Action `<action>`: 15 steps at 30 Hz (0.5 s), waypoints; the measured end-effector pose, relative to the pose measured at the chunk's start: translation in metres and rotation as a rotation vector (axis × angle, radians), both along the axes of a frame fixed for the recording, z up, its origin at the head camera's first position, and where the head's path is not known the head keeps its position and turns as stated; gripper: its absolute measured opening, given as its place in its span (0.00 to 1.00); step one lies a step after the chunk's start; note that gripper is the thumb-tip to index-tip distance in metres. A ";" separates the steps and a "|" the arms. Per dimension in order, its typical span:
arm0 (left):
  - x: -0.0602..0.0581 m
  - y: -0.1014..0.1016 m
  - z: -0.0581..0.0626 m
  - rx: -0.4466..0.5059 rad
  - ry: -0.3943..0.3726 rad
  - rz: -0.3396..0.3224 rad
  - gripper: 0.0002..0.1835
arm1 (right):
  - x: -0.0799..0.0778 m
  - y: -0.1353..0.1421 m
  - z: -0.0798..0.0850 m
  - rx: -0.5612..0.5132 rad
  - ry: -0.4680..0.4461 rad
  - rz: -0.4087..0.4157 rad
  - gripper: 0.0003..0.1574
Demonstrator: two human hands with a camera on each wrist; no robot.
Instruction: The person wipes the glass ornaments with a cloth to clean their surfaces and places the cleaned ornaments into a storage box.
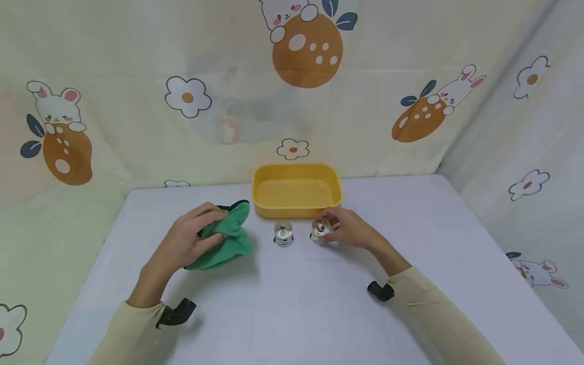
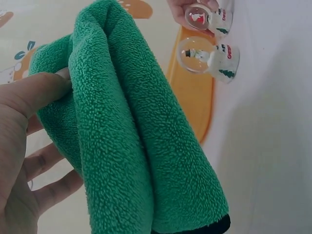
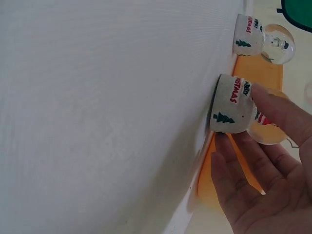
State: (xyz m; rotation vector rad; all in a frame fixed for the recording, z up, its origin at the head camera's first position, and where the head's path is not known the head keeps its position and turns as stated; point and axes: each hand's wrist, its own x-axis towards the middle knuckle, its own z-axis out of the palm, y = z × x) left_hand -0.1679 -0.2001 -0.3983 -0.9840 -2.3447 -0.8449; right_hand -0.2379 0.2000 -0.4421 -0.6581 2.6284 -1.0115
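My left hand (image 1: 184,238) pinches a folded green cloth (image 1: 234,241) with dark edging, held above the table left of the snow globes. In the left wrist view the fluffy cloth (image 2: 117,126) hangs from thumb and fingers. My right hand (image 1: 353,230) grips a small snow globe (image 3: 231,105) with a red-and-white figure inside, thumb on one side and fingers on the other. Its white base carries red lettering and a green tree. To its left a second snow globe (image 1: 283,234), with a snowman inside, stands upright on the table, untouched.
Directly behind the globes sits a yellow rectangular tub (image 1: 296,212) with nothing visible in it. A white-covered table (image 1: 292,314) lies beneath everything. Printed curtains (image 1: 137,132) hang behind the table and on its sides.
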 end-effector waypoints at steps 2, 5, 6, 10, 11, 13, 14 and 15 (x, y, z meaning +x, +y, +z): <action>0.000 0.001 0.001 0.022 -0.021 -0.008 0.20 | 0.000 0.001 0.000 -0.002 -0.007 -0.002 0.32; 0.001 0.002 0.003 0.066 -0.059 -0.023 0.19 | 0.001 0.003 0.002 -0.008 -0.023 -0.014 0.31; 0.001 0.002 0.003 0.083 -0.075 -0.029 0.19 | 0.002 0.004 0.003 -0.012 -0.025 -0.014 0.31; 0.002 0.003 0.005 0.125 -0.101 -0.045 0.18 | 0.004 0.006 0.009 -0.051 -0.037 -0.003 0.30; 0.002 0.003 0.006 0.131 -0.102 -0.046 0.18 | 0.005 0.007 0.011 -0.062 -0.034 0.005 0.30; 0.002 0.005 0.007 0.142 -0.102 -0.047 0.19 | 0.007 0.007 0.015 -0.086 -0.029 0.014 0.30; 0.001 0.005 0.008 0.149 -0.102 -0.047 0.19 | 0.008 0.007 0.017 -0.096 -0.023 0.016 0.30; 0.001 0.006 0.009 0.157 -0.102 -0.048 0.19 | 0.009 0.007 0.019 -0.105 -0.019 0.017 0.30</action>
